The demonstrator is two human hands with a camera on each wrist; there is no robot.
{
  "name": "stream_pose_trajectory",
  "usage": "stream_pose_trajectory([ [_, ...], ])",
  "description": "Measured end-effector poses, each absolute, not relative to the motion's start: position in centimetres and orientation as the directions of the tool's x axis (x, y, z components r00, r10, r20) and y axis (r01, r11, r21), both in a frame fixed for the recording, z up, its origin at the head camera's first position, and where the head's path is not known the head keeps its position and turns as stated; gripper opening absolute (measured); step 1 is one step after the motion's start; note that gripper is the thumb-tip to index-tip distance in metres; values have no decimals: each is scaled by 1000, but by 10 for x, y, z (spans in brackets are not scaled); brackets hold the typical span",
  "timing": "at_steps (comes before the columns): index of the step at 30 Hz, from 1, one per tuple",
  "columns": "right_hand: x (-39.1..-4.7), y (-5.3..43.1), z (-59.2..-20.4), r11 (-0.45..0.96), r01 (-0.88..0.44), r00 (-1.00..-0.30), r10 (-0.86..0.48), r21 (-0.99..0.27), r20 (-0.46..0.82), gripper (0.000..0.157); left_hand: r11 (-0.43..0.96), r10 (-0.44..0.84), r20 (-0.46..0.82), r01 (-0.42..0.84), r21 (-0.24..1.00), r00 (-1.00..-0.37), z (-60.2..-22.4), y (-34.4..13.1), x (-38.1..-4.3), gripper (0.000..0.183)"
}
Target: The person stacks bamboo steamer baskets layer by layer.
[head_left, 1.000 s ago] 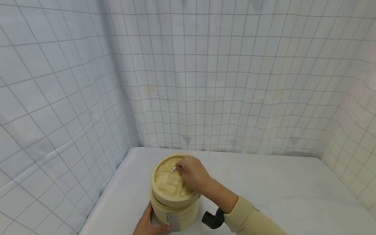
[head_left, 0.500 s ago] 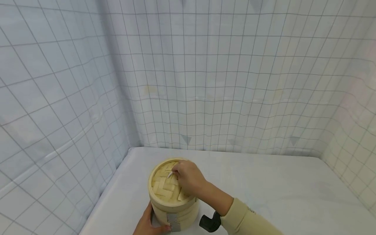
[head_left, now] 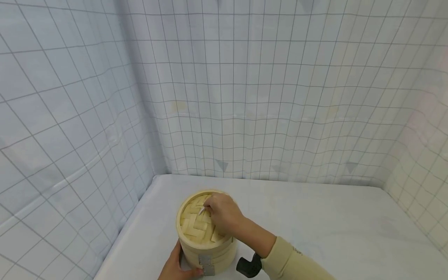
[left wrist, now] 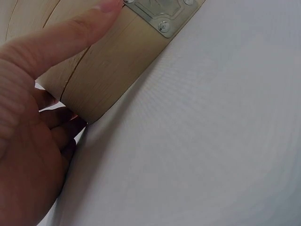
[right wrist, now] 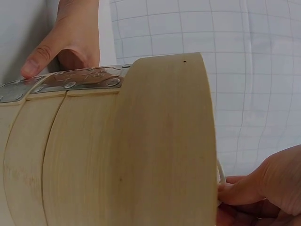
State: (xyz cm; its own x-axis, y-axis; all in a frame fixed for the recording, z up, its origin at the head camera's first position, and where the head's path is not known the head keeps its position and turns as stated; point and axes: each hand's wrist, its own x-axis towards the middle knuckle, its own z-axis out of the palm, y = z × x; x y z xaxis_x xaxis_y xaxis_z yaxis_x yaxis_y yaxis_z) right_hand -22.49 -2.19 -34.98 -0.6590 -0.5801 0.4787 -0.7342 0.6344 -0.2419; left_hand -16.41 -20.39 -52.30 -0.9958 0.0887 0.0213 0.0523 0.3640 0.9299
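Note:
A round bamboo steamer (head_left: pixel 225 258) stands at the near left of the white table. Its woven lid (head_left: pixel 194 229) sits level on top, the rim overlapping the basket in the right wrist view. My right hand (head_left: pixel 225 214) pinches the pale loop handle (head_left: pixel 202 210) at the lid's middle between thumb and fingers. Low on the basket's side, my left hand (head_left: pixel 175 267) holds it, with the thumb (left wrist: pixel 70 40) across the front beside a metal plate (left wrist: pixel 162 12) and the fingers curled round the far side. The steamer's inside is hidden under the lid.
White table cloth (head_left: pixel 315 221) extends to the right of the steamer. White sheets with a grid pattern (head_left: pixel 266 116) hang behind and on both sides. A black wrist-camera mount (head_left: pixel 249 266) sticks out under the right sleeve (head_left: pixel 290 260).
My right hand has brought the lid down from a tilted, offset position until it sits level on the basket. The left hand has kept its place on the steamer's side.

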Motion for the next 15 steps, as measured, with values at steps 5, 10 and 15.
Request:
stream_pose_trajectory([
  [5, -225, -22, -353, 640, -730, -663, -577, -241, 478, 18, 380, 76, 17, 45, 924, -997, -525, -204, -165, 109],
  [10, -225, -24, -356, 645, -729, -657, -568, -227, 496, 15, 395, 65, -1, 25, 919, -998, -525, -204, -165, 109],
  [15, -225, -21, -356, 629, -738, -650, -567, -244, 506, 13, 412, 55, -8, 16, 911, -998, -524, -204, -164, 109],
])
